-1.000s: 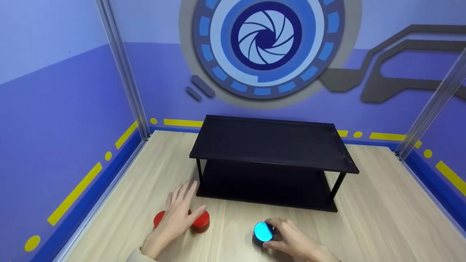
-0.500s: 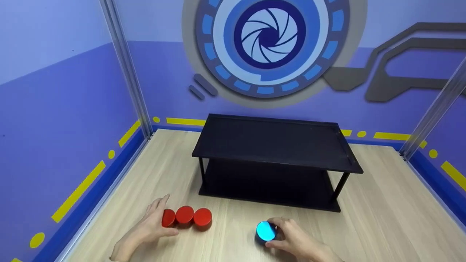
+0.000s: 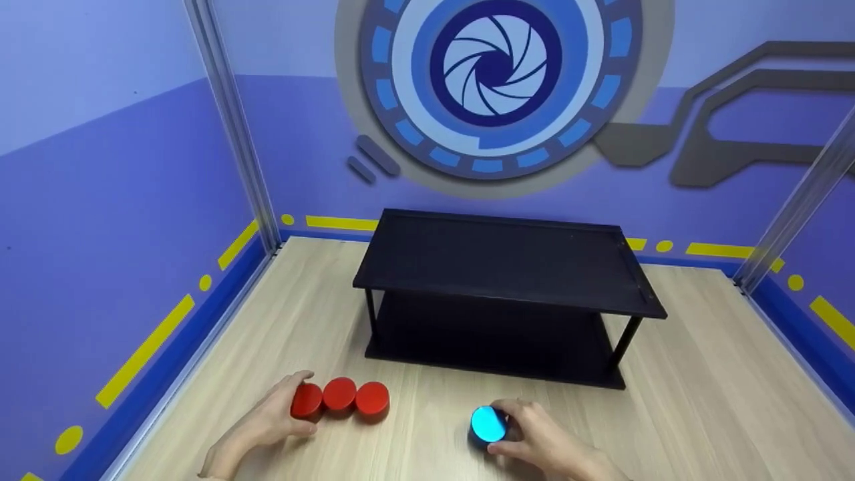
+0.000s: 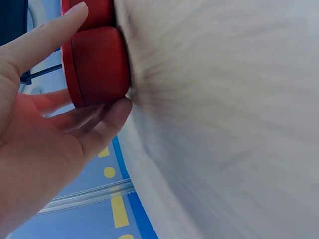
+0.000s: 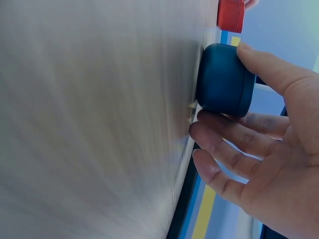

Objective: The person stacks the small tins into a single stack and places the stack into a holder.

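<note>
Three small red round lidded canisters stand side by side on the wooden table: a left one, a middle one and a right one. My left hand curls round the left canister, fingers on its far left side and thumb at its near side. In the left wrist view the fingertips lie against the canister's side, low by the table. My right hand holds a blue lidded canister between thumb and fingers; its top shines bright cyan. In the right wrist view this blue canister stands upright on the table.
Behind the canisters stands a black two-tier shelf on thin posts, its lower tier close to the table. Blue-purple printed walls with metal corner posts enclose the table at the back and sides.
My left hand has drawn back from over the red canisters to the left one and its thumb has come in closer. My right hand keeps its hold on the blue canister. The head view shifted slightly.
</note>
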`<state>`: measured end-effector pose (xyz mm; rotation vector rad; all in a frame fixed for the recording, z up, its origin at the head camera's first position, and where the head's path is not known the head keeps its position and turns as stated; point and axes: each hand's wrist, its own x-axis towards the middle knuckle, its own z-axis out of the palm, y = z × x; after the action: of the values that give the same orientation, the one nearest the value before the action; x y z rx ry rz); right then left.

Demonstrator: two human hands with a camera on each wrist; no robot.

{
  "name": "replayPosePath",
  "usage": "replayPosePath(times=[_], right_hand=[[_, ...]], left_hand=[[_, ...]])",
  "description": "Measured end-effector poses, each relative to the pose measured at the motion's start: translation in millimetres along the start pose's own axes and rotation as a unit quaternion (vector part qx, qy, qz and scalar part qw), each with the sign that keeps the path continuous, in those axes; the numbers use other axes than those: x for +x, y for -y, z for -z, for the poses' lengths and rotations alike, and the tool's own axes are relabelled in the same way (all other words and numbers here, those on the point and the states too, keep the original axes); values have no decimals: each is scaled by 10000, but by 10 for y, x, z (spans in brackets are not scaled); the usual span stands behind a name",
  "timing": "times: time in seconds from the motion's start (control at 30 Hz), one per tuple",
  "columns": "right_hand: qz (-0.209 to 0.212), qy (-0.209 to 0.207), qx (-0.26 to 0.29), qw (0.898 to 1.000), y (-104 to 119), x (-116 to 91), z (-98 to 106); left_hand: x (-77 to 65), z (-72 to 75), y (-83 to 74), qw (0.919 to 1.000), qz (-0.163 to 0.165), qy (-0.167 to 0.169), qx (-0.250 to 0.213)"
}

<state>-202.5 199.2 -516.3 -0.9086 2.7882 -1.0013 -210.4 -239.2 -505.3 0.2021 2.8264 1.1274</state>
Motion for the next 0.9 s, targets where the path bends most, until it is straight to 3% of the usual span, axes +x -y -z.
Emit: replayPosePath(times=[0.53, 0.9], right_hand=[[63, -177, -205, 9996, -6, -7, 30], [-1, -120, -218, 9997, -8, -13, 37]], left_hand=[[36, 69, 109, 9992, -388, -8, 54], [49, 99, 117, 9993, -358, 103, -87]])
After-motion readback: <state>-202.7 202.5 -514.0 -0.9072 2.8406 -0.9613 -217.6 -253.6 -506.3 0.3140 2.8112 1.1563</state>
